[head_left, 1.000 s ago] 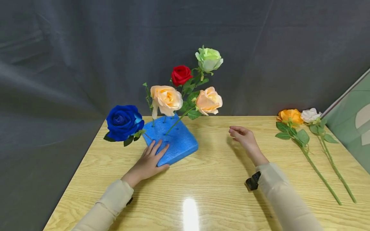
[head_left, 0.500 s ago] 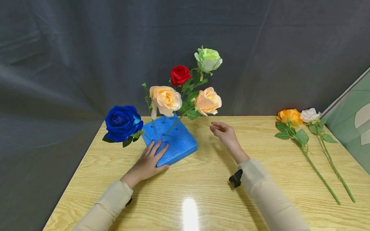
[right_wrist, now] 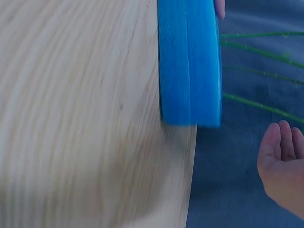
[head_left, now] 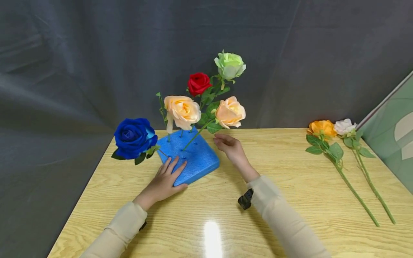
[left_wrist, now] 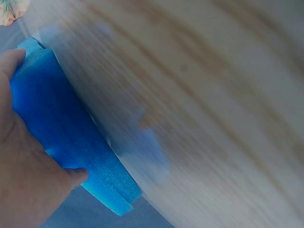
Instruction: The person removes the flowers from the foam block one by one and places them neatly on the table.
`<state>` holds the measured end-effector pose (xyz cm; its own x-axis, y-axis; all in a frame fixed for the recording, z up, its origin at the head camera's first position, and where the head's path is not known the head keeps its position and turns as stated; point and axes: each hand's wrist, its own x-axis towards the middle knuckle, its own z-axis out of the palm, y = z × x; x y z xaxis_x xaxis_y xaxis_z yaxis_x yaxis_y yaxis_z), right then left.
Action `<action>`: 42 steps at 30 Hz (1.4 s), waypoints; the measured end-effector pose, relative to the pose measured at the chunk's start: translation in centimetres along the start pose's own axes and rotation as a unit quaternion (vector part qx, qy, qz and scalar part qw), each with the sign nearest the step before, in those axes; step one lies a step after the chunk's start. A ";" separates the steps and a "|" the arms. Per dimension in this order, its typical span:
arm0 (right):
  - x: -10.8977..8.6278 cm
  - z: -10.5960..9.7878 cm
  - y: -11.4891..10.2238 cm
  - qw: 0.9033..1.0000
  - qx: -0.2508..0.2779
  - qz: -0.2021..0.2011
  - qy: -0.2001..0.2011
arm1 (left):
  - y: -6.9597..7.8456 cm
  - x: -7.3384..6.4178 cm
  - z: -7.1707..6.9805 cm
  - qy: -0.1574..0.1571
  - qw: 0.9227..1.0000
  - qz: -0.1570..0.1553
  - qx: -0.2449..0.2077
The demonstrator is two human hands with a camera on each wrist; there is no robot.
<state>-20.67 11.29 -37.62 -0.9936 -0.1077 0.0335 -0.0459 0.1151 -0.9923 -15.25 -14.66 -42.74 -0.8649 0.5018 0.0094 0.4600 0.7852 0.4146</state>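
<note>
My left hand (head_left: 162, 186) rests with spread fingers on the near left part of a blue foam block (head_left: 201, 161). In the left wrist view the thumb (left_wrist: 73, 176) lies along the block's side. Stuck into the foam are artificial roses: a blue one (head_left: 133, 138) leaning left, a red one (head_left: 199, 84), a pale green one (head_left: 230, 66) and two peach ones (head_left: 183, 111). My right hand (head_left: 233, 150), fingers loosely bent and holding nothing, hovers just right of the block, below the right peach rose (head_left: 230, 112). Green stems (right_wrist: 261, 105) rise near it in the right wrist view.
An orange rose (head_left: 321, 129) and a white rose (head_left: 344, 127) lie on the wooden table (head_left: 274, 229) at the right. Behind the table hangs a dark curtain (head_left: 290, 71). A green panel (head_left: 392, 132) stands along the right edge.
My right hand has moved left across the table to the block's right side. The left hand stays on the foam, and the flowers keep their places.
</note>
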 end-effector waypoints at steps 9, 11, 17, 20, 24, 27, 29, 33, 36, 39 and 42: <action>0.0 2.6 -0.5 0.999 0.024 -0.016 -0.023 | -0.2 0.0 0.2 0.005 1.000 -0.001 0.006; 0.0 2.9 -0.6 0.999 0.026 -0.022 -0.035 | -0.2 0.0 0.2 0.009 1.000 0.002 0.008; 0.1 4.1 -1.0 0.998 0.033 -0.016 -0.059 | -0.1 -0.1 0.2 0.014 1.000 0.005 0.006; 0.1 4.6 -1.2 0.997 0.054 -0.001 -0.057 | 0.1 -0.1 0.1 0.008 1.000 0.002 0.004; 0.1 5.0 -1.4 0.995 0.080 0.009 -0.051 | 0.1 0.0 0.0 0.005 1.000 -0.001 0.003; 0.1 5.2 -1.5 0.995 0.081 0.011 -0.048 | 0.1 0.0 0.0 0.008 1.000 0.001 0.004; 0.1 5.3 -1.4 0.996 0.076 0.010 -0.051 | 0.1 0.0 0.0 0.010 1.000 0.002 0.005; 0.1 5.5 -1.3 0.996 0.065 0.001 -0.059 | 0.0 0.0 0.1 0.011 1.000 0.004 0.006; 0.1 5.6 -1.3 0.996 0.063 -0.010 -0.059 | 0.1 0.1 0.0 0.015 1.000 0.006 0.007; 0.1 5.6 -1.2 0.995 0.079 -0.015 -0.058 | 0.1 0.1 0.0 0.017 1.000 0.007 0.008; 0.0 5.7 -1.2 0.992 0.110 -0.005 -0.055 | 0.1 0.0 0.0 0.015 1.000 0.006 0.010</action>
<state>-20.05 5.54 -37.11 -0.9753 -0.2166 0.0423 -0.0200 -0.1042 -0.9944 -15.22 -14.58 -42.72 -0.8646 0.5007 0.0415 0.4742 0.7862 0.3963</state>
